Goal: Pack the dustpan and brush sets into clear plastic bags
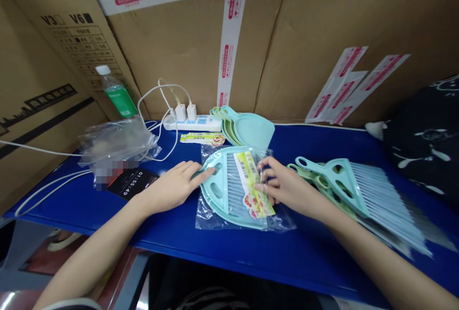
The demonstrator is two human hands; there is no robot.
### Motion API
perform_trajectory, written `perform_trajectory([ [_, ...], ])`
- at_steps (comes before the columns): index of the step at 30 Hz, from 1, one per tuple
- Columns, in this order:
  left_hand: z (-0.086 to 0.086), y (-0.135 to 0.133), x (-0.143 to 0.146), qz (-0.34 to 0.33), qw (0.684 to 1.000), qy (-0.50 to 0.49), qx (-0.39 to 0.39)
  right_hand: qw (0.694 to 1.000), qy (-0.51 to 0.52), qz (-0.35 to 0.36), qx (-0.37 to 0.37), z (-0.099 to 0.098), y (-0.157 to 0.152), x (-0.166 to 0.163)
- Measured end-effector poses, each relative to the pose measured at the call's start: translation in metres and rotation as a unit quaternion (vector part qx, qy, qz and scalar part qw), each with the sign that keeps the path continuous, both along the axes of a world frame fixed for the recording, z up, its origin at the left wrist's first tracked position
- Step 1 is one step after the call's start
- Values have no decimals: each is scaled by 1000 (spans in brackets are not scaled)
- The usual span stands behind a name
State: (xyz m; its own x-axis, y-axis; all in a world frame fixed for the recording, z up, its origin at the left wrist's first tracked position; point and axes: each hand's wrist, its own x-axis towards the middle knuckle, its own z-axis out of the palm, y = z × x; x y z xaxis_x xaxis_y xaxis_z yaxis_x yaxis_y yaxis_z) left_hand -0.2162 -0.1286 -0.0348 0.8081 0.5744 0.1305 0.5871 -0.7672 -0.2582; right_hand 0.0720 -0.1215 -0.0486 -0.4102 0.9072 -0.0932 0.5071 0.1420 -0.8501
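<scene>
The bagged dustpan set [236,190] lies flat on the blue table [308,248] between my hands. My left hand [172,187] rests open on its left edge. My right hand [283,187] pinches the paper label [251,181]. Loose brushes [362,195] lie just beside it.
</scene>
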Motion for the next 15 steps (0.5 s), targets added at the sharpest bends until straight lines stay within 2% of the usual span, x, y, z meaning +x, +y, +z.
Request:
perform_trajectory([
  [3,0,-1,1,17,1000,11,-18,989,-44,-30,141,13,2,11],
  [8,-1,-4,5,-14,997,30,-70,925,-61,-111,359,35,4,9],
  [11,-2,-5,7,-24,995,24,-99,912,-42,-52,404,42,15,-10],
  [13,-3,-5,7,-23,994,23,-105,917,-38,14,397,46,30,-27],
  [15,-3,-5,7,-21,994,24,-104,921,-49,45,383,49,49,-47],
])
